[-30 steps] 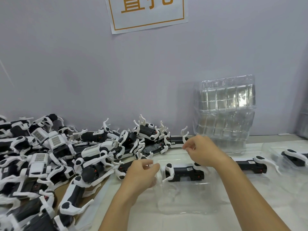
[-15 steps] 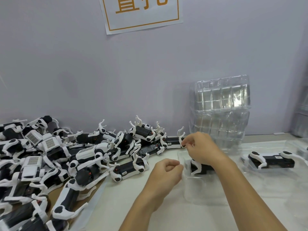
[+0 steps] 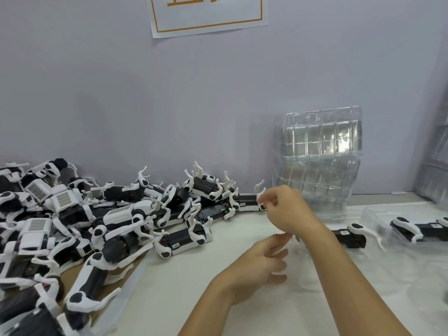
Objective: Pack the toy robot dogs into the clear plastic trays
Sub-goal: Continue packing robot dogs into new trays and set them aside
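A big pile of black-and-white toy robot dogs (image 3: 116,214) covers the left of the table. My right hand (image 3: 288,212) reaches to the pile's right end and pinches the white leg of the last dog (image 3: 247,202) there. My left hand (image 3: 259,265) hovers lower with fingers loosely spread, touching a blurred clear plastic tray (image 3: 308,275). Just behind my right forearm lies a dog (image 3: 349,237) in clear plastic. Further right, another dog (image 3: 417,230) sits in its own tray.
A stack of empty clear trays (image 3: 320,151) leans against the grey wall behind my right hand. Brown cardboard (image 3: 70,280) shows under the pile. A white sign with orange characters (image 3: 206,15) hangs on the wall. More clear plastic lies at the far right.
The dog in its tray has slid right, from under my right hand to behind my forearm. My left hand opened from a fist. My right hand stayed at the pile's right end.
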Motion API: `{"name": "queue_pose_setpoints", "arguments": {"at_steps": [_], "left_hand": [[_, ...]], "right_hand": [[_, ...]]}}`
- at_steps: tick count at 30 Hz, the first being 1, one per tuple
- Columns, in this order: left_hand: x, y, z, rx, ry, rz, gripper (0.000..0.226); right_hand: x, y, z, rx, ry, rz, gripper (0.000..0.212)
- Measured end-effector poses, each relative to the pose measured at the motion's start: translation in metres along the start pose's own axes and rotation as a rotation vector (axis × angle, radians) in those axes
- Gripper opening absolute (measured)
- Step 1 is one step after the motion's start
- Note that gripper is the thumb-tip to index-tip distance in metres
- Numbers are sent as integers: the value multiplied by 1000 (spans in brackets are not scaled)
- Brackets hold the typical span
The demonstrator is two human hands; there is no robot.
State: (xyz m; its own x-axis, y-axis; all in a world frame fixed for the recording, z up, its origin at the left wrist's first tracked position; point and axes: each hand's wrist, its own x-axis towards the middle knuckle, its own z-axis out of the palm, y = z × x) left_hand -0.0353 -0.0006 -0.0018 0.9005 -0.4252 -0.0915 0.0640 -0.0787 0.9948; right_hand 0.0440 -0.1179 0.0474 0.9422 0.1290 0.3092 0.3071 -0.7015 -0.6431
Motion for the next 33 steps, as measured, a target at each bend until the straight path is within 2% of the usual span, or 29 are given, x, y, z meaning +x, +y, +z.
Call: {"name": "queue_pose_setpoints", "arguments": {"at_steps": [3, 7, 9, 16, 22, 25, 29, 33], "left_hand": [[2, -3, 0, 50, -23, 13, 55], [4, -4, -4, 115, 155, 55, 33], [3, -3, -4, 136, 186, 53, 29], [1, 1, -3, 220, 87, 28, 38], [20, 20, 0, 460, -13, -24, 50], [30, 18, 1, 479, -9, -47, 49], [34, 5, -4, 385, 114, 17, 40], [36, 1, -21, 352, 325, 96, 38]], "right_hand": [[1, 0, 3, 5, 8, -13, 31], [0, -1, 7, 21, 25, -43, 32], [0, -1, 7, 23, 30, -49, 32], [-1, -3, 4, 60, 66, -40, 33], [0, -6, 3, 84, 89, -47, 33], [1, -3, 0, 99, 104, -44, 33], [3, -3, -3, 117, 155, -41, 29], [12, -20, -14, 157, 291, -69, 25]]}}
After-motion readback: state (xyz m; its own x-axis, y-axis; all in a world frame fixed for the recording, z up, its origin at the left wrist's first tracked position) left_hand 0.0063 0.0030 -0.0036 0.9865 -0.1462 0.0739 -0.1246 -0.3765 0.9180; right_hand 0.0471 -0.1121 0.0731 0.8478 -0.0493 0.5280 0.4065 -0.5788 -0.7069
